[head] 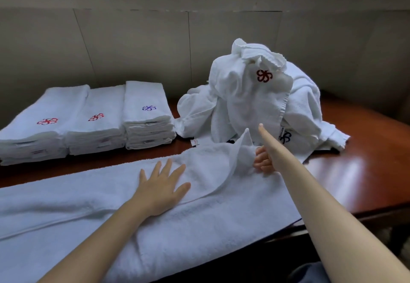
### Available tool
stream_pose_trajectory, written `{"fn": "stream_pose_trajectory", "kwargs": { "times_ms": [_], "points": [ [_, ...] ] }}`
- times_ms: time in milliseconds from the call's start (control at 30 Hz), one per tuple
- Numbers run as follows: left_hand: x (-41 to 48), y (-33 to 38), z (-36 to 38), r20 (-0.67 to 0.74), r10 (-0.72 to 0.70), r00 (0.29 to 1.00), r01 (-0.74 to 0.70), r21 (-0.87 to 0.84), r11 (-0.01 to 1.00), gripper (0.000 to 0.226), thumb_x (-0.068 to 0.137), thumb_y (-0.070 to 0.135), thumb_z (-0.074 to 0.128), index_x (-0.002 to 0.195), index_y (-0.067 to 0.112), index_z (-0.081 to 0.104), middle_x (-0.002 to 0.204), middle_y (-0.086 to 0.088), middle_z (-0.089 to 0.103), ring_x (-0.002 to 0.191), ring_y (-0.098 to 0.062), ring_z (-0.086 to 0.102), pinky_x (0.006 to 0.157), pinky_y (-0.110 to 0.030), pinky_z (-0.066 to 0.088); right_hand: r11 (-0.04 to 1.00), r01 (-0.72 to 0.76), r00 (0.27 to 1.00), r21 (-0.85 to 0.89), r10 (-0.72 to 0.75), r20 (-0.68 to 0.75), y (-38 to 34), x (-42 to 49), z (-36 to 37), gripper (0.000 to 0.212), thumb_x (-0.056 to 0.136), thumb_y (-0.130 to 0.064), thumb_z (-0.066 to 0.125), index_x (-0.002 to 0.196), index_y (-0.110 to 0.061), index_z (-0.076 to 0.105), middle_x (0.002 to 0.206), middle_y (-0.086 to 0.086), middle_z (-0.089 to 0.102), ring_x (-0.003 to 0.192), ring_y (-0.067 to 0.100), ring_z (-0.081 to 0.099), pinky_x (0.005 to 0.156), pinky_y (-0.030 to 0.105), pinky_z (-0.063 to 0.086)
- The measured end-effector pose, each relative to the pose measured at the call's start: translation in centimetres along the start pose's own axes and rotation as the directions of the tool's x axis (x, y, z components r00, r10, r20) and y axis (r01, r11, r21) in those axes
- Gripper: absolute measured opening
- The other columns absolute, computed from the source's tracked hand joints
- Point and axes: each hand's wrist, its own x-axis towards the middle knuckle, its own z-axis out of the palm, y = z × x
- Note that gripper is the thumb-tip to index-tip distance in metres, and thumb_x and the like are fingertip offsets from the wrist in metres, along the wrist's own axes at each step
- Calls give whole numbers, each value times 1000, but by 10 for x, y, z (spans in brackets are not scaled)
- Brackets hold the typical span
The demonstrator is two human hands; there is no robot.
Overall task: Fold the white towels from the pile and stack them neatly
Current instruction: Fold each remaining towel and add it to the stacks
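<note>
A white towel (199,205) lies lengthwise along the near edge of the wooden table (359,171). The left hand (162,188) presses it flat, fingers spread. The right hand (265,160) seems to pinch the towel's raised far corner, thumb up; its fingertips are partly hidden. The thick terry looks soft, limp and light, best gripped at corners. The unfolded pile (255,103) sits towards the far right, folded stacks (88,123) at far left.

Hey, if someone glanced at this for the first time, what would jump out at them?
Probably the tall heap of unfolded white towels at the back right, a red flower logo near its top. Next, the long towel spread across the front, left hand flat on it, right hand lifting one corner.
</note>
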Motion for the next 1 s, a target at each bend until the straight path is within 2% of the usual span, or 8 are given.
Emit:
{"fn": "stream_pose_trajectory", "kwargs": {
  "times_ms": [100,267,400,567,633,700,833,1000],
  "points": [
    [-5,0,1,-1,14,1000,-14,-3,1000,63,92,67,14,149,45,-3,160,3,-14,147,-20,-15,114,-57,-7,951,21,998,-309,-39,-52,-1,5,12,66,73,-72,53,73,-6,57,37,5,55,33,20,54,42,18,42],
    [-7,0,1,-16,12,1000,-12,-30,999,63,92,67,15,149,46,0,160,4,-12,147,-19,-14,114,-56,-7,732,112,993,-672,-100,56,-14,-5,18,14,78,-4,54,65,-4,50,43,7,45,42,18,37,43,21,31],
    [-7,0,1,-23,13,1000,-14,-50,999,62,92,67,17,149,47,3,161,6,-10,147,-18,-12,114,-55,-7,975,199,979,-95,-193,64,-18,-9,16,16,80,1,56,68,-9,55,59,11,49,46,20,45,50,26,41],
    [-9,-1,1,-29,20,999,-22,-67,997,61,92,67,17,149,47,4,161,7,-9,147,-16,-11,115,-53,-7,837,138,990,529,-135,-44,-24,2,-8,13,90,-10,61,101,-3,59,71,7,63,48,14,61,48,24,51],
    [-10,-1,1,-29,22,999,-24,-68,997,61,93,67,17,149,47,5,161,7,-9,147,-16,-11,115,-53,-7,917,126,986,378,-158,56,-16,14,-12,63,86,-13,67,140,-7,36,121,12,58,99,25,63,80,39,52],
    [-10,-2,1,-30,24,999,-26,-63,998,61,93,67,17,149,47,5,161,7,-9,147,-16,-11,115,-54,-7,983,130,984,131,-145,108,-11,15,-11,93,81,-1,66,152,-21,9,153,10,27,136,32,34,107,52,34],
    [-10,-4,-2,-11,33,999,-34,-59,998,61,93,67,17,149,47,4,161,7,-9,147,-15,-11,115,-53,-6,956,292,950,-12,-292,-110,-5,20,-8,85,76,17,53,148,-20,25,136,16,46,106,28,53,80,37,51],
    [-11,-14,-14,-20,-66,998,65,-63,996,65,92,68,17,151,41,9,161,7,-2,148,-15,-2,117,-53,0,814,516,755,-265,-579,-309,-1,22,-3,40,77,8,64,114,-7,57,92,6,61,81,20,54,72,28,42]
  ]
}}
